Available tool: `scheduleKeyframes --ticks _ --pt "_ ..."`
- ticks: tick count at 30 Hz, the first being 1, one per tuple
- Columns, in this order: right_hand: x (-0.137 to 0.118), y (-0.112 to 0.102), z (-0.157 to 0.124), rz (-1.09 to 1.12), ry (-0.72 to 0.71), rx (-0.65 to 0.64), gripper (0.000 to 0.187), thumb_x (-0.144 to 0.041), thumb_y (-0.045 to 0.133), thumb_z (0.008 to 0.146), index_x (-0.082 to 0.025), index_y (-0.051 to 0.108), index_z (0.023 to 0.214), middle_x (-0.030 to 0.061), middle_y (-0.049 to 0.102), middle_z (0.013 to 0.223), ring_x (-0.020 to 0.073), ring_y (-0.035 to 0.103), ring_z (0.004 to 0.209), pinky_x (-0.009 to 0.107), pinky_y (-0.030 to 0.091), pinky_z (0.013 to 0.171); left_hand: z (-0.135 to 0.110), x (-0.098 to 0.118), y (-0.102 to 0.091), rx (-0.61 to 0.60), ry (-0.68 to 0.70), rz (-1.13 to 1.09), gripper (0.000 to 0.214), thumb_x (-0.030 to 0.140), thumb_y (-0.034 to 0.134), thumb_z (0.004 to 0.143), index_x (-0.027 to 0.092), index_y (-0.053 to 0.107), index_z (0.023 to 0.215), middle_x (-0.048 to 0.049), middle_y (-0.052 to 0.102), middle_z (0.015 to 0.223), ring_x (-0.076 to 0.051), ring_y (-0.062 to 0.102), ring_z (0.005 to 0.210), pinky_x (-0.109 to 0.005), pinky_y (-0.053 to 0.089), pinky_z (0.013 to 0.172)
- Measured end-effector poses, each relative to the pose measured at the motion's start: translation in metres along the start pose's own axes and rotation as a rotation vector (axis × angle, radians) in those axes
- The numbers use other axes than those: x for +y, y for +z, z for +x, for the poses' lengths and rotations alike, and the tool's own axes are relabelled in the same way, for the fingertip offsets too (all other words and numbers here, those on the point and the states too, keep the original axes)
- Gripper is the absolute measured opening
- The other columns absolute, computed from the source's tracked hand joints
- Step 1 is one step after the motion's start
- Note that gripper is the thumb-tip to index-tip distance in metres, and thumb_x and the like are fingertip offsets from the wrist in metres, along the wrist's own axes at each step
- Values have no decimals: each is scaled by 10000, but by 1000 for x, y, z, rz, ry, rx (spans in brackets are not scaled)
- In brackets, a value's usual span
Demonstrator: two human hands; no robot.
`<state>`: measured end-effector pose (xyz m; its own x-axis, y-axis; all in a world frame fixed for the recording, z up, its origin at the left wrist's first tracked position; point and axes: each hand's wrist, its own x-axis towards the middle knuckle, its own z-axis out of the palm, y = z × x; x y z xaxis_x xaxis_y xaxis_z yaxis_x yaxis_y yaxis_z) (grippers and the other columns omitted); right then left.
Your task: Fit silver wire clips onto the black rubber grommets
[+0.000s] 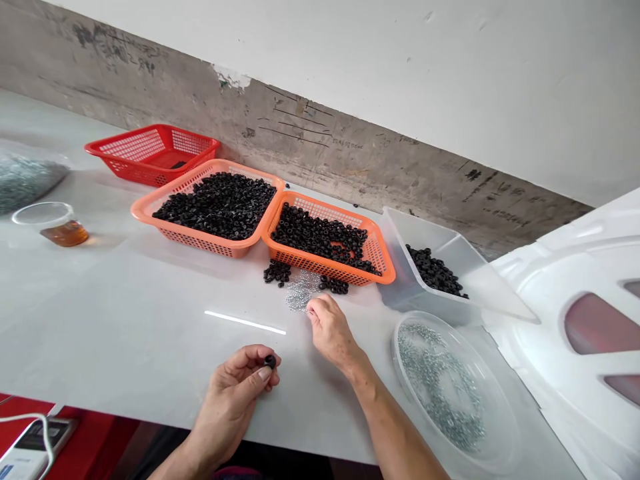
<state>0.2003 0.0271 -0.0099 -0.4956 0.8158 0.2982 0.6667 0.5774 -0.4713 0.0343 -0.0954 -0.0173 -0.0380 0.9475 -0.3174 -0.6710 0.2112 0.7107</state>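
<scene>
My left hand [234, 393] pinches a small black ring-shaped part [270, 361] between thumb and fingers, above the front of the table. My right hand [332, 328] is closed in a pinch at the near edge of a small pile of tiny silvery pieces [301, 291]; whatever its fingertips hold is hidden. On either side of that pile lie a small heap of black parts [277, 272] and another heap of black parts [334, 285]. Just behind stands an orange basket [320, 265] with many of the same black parts inside.
A peach basket [200, 241] of black parts and a red basket [145, 172] stand at the back left. To the right are a clear bin [405, 267] and a round tub [400, 353] of silvery pieces. A white strip [245, 323], a cup [64, 230] and a bag [30, 177] lie leftward.
</scene>
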Motion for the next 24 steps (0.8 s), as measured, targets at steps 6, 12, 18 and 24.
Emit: scheduleKeyframes --ticks 6,12,18,24 --pt "-37 -18 -8 299 69 -192 136 -128 390 865 -196 502 828 1 539 711 118 475 627 231 404 585 3 -4 -2 30 1 -39 206 195 725 682 154 695 882 -48 654 816 -109 557 670 -215 433 647" --pt "-63 -28 -13 387 -109 -318 112 -129 441 843 -194 529 821 28 558 805 125 504 702 238 435 650 2 -10 -4 31 67 47 244 200 701 717 160 671 956 -32 646 741 -118 561 686 -222 446 678" --pt "-62 -26 -14 371 -175 -358 123 -121 447 835 -190 549 827 37 557 790 141 517 731 257 452 675 2 -12 -2 41 131 179 214 234 697 707 171 674 910 -40 640 779 -157 568 723 -258 467 692" --pt "-61 -25 -13 410 -57 -421 83 -116 527 792 -193 557 789 6 545 762 123 505 695 233 435 653 0 -9 -1 -7 191 305 171 223 646 749 198 690 913 -29 625 779 -170 552 750 -252 450 685"
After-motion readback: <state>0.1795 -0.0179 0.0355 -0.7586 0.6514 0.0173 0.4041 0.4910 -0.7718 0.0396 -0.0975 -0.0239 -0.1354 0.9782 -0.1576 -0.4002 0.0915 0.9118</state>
